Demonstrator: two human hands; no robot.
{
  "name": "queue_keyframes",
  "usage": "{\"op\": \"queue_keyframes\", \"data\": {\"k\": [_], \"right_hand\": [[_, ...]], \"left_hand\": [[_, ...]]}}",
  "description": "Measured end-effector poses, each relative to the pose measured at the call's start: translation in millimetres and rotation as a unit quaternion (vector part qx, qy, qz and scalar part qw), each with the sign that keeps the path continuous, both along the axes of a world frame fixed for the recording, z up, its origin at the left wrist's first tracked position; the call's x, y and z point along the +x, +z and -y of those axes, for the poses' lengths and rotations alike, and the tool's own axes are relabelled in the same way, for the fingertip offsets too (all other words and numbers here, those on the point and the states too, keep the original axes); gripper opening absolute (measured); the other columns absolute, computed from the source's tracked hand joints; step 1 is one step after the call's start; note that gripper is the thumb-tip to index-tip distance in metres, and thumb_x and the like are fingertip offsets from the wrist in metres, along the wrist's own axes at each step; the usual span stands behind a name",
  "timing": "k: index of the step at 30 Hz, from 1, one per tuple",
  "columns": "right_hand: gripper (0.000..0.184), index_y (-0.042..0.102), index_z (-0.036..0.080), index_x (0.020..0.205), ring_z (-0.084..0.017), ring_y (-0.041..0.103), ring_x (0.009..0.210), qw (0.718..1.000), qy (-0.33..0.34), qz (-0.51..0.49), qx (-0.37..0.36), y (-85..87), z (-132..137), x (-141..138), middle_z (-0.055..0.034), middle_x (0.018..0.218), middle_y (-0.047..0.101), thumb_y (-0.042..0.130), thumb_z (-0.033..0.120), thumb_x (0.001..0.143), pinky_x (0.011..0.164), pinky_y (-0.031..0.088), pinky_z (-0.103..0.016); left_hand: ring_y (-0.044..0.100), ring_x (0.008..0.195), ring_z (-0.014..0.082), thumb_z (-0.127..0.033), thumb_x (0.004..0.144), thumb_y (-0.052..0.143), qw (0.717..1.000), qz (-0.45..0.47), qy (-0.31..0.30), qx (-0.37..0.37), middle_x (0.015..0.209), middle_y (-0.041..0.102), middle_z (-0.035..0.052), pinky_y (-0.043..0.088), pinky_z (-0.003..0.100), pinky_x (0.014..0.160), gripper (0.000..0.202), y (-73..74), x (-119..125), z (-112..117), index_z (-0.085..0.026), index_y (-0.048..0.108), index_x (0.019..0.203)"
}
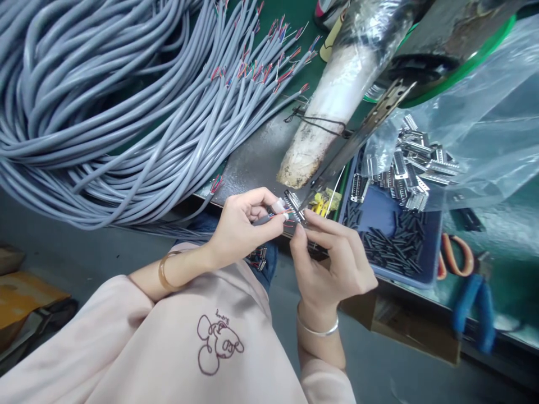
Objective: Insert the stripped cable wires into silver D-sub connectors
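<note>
My left hand (252, 224) pinches the stripped end of a grey cable (264, 220), its thin coloured wires fanning out to the right. White wrapping covers tips of its fingers. Facing it, my right hand (330, 252) grips a metal multi-pin connector (293, 205) between thumb and forefinger. The wire ends meet the connector's pin side; whether any wire is joined to it cannot be made out. Just above the connector is the tip of a long slim metal piece (337, 163), beside a white wrapped cylinder (320, 112) with a browned end.
A large bundle of grey cables (105, 101) with stripped ends covers the left. At right, a blue tray (433, 247) holds black tubing pieces (396, 247) and connectors (408, 163) in a plastic bag. Orange-handled scissors (457, 255) and blue-handled cutters (475, 306) lie near the bench edge.
</note>
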State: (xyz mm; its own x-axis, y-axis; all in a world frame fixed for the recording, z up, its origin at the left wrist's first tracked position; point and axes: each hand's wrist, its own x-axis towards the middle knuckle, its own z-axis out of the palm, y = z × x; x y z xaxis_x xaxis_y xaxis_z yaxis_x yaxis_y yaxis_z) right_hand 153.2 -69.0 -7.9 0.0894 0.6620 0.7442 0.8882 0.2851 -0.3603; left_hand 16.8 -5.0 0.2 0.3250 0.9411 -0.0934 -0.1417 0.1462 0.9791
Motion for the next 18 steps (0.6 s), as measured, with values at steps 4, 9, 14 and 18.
{"op": "queue_keyframes", "data": {"k": [4, 9, 14, 18], "right_hand": [[0.018, 0.062, 0.022, 0.08, -0.014, 0.078, 0.077, 1.0, -0.003, 0.013, 0.01, 0.1, -0.5, 0.4, -0.0013, 0.093, 0.081, 0.077, 0.013, 0.086, 0.07, 0.063, -0.024], [0.017, 0.064, 0.02, 0.083, -0.013, 0.078, 0.078, 1.0, -0.011, 0.01, 0.007, -1.7, 2.9, -1.3, -0.0018, 0.092, 0.081, 0.078, 0.011, 0.084, 0.07, 0.062, -0.022], [0.009, 0.07, 0.02, 0.088, -0.016, 0.078, 0.073, 0.996, -0.029, -0.089, 0.012, -10.1, 8.9, 2.3, -0.0009, 0.085, 0.08, 0.074, 0.011, 0.088, 0.063, 0.062, -0.024], [0.023, 0.071, 0.022, 0.076, -0.012, 0.055, 0.035, 0.97, -0.074, -0.196, 0.121, -16.5, 18.7, 17.0, 0.0068, 0.049, 0.058, 0.068, 0.036, 0.095, 0.038, 0.051, -0.028]], "left_hand": [[0.043, 0.051, 0.0058, -0.023, 0.071, 0.073, 1.0, -0.002, -0.005, -0.004, 0.061, 0.056, -0.002, 0.035, 0.019, 0.046, 0.014, -2.0, -0.2, 1.2, -0.017, 0.06, 0.071], [0.043, 0.052, 0.0057, -0.02, 0.072, 0.072, 0.999, -0.011, -0.036, 0.002, 0.065, 0.059, -0.0013, 0.037, 0.019, 0.047, 0.011, -2.4, -4.9, 3.6, -0.017, 0.062, 0.077], [0.053, 0.057, 0.0069, -0.01, 0.067, 0.062, 0.992, 0.035, -0.121, -0.005, 0.072, 0.065, 0.0005, 0.046, 0.018, 0.054, 0.014, -4.1, -17.1, 4.2, -0.016, 0.063, 0.079], [0.056, 0.052, 0.0065, -0.009, 0.062, 0.061, 0.981, 0.102, -0.152, -0.069, 0.066, 0.061, -0.0017, 0.047, 0.018, 0.05, 0.009, -11.6, -26.2, 3.1, -0.016, 0.06, 0.068]]}}
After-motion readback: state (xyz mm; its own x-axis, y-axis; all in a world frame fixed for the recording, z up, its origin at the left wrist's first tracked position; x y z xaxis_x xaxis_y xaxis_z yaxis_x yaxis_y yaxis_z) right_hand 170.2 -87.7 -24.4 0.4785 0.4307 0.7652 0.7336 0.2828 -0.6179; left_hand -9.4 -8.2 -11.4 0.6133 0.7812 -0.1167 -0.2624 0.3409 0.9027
